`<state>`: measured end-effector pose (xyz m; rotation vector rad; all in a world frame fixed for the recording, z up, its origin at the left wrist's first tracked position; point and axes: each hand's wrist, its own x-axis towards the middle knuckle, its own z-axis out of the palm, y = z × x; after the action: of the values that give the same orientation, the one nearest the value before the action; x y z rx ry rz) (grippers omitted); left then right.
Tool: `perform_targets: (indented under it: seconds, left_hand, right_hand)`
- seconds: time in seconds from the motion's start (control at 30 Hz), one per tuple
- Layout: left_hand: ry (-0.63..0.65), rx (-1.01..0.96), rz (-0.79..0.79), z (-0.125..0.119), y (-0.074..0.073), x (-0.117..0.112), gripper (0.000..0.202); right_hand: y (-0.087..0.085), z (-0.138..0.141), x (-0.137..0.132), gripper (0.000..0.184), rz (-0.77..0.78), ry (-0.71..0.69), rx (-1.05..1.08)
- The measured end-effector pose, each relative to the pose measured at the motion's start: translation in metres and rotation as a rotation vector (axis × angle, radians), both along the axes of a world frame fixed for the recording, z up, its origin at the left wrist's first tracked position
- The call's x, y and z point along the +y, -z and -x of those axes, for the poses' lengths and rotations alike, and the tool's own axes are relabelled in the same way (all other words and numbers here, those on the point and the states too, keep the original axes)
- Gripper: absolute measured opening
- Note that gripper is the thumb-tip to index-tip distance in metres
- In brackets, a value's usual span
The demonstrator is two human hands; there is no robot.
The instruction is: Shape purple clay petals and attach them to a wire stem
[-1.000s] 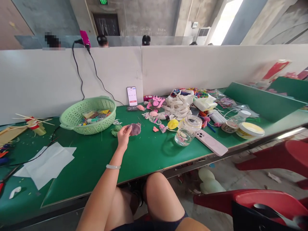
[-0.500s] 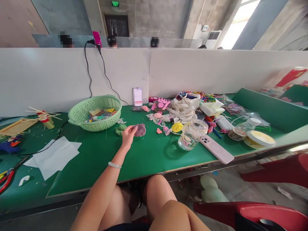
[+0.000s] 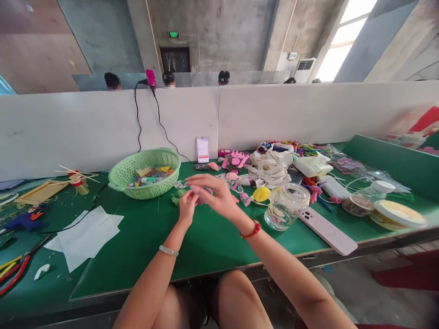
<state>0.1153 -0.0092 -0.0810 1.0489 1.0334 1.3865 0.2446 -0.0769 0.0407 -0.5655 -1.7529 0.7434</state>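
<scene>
My left hand (image 3: 188,206) pinches a flattened purple lump (image 3: 205,196) that looks like modelling clay, held above the green tabletop. Only a small part of the lump shows, because my right hand (image 3: 219,195) is over it. The right hand's fingers are stretched out and apart, reaching across toward the left fingertips; whether they touch the lump I cannot tell. Just behind and left of my left hand lies a lump of green clay (image 3: 177,197). Pink clay pieces (image 3: 232,175) rest beyond the right hand. A clear glass jar (image 3: 281,212) stands to its right.
A green basket (image 3: 118,176) of small items stands back left. White papers (image 3: 85,237), red-handled pliers (image 3: 17,274) and an earbud (image 3: 41,271) lie left. A phone (image 3: 202,150) leans on the partition; another phone (image 3: 329,233) lies near the right front edge. Pale strips (image 3: 270,164) pile behind the jar.
My right hand has come in from below and now covers most of the purple lump in my left hand. The camera view has tilted up slightly.
</scene>
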Motion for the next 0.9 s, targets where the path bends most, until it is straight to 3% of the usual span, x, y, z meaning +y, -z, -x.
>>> perform_targets:
  seconds: [0.07,0.13,0.23,0.3,0.47,0.6,0.73,0.9]
  left_hand:
    - [-0.035,-0.034,0.011,-0.001,-0.002,0.0,0.058]
    - [-0.059,-0.055,0.018,-0.001,-0.005,-0.001,0.062]
    - [-0.074,-0.074,0.041,0.001,-0.012,-0.001,0.064]
    - [-0.077,-0.084,0.053,0.002,-0.019,0.0,0.063]
    - [-0.057,-0.01,-0.043,-0.003,-0.046,0.0,0.059]
    - [0.013,0.061,-0.14,-0.005,-0.059,-0.003,0.057]
    - [0.098,0.123,-0.098,-0.001,-0.052,-0.002,0.056]
    - [0.091,0.096,-0.1,0.005,-0.037,0.002,0.066]
  right_hand:
    - [0.019,-0.019,0.04,0.03,0.051,0.243,-0.071]
    - [0.042,-0.03,0.069,0.036,0.091,0.359,-0.109]
    - [0.074,-0.031,0.089,0.038,0.159,0.371,-0.077]
    - [0.086,-0.028,0.091,0.038,0.225,0.339,-0.011]
    - [0.085,-0.025,0.082,0.051,0.399,0.226,0.185]
    - [0.076,-0.025,0.075,0.054,0.369,0.279,0.278]
    - [0.08,-0.023,0.076,0.056,0.326,0.315,0.243]
    - [0.093,-0.019,0.081,0.063,0.356,0.269,0.208]
